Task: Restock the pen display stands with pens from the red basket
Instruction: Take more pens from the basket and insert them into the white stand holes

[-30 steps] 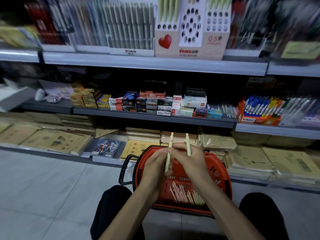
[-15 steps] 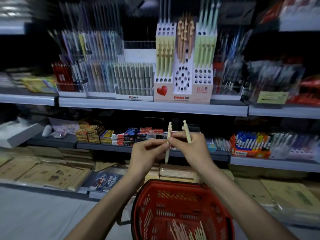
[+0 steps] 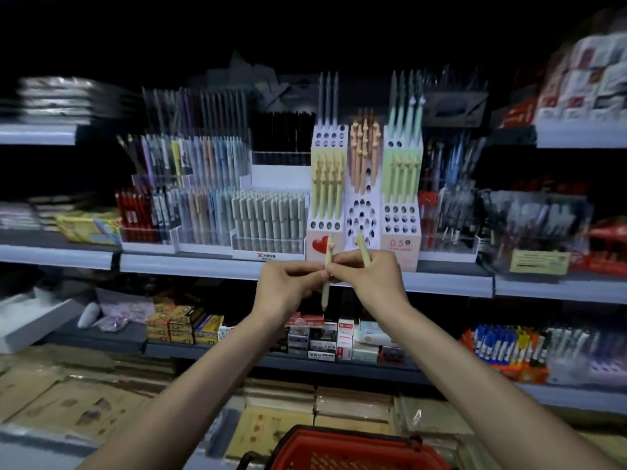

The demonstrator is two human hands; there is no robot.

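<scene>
My left hand (image 3: 286, 289) and my right hand (image 3: 371, 281) are raised together in front of the shelf edge. Both pinch one pale green pen (image 3: 327, 274) that stands upright between them. My right hand also grips a second pale green pen (image 3: 363, 247), tilted up to the left. Just behind them stands the white stepped pen display stand (image 3: 363, 212) with a red heart, rows of holes and green, peach and mint pens in it. Only the rim of the red basket (image 3: 342, 447) shows at the bottom edge.
Clear trays of pens (image 3: 210, 212) fill the shelf left of the stand, and more pen racks (image 3: 451, 212) stand to its right. Small boxes (image 3: 325, 337) line the shelf below. Brown paper packs (image 3: 78, 405) lie on the lowest shelf.
Both hands have risen from over the basket up to the display stand's base, keeping the two pens. The view has tilted up, so the basket has dropped to the bottom edge.
</scene>
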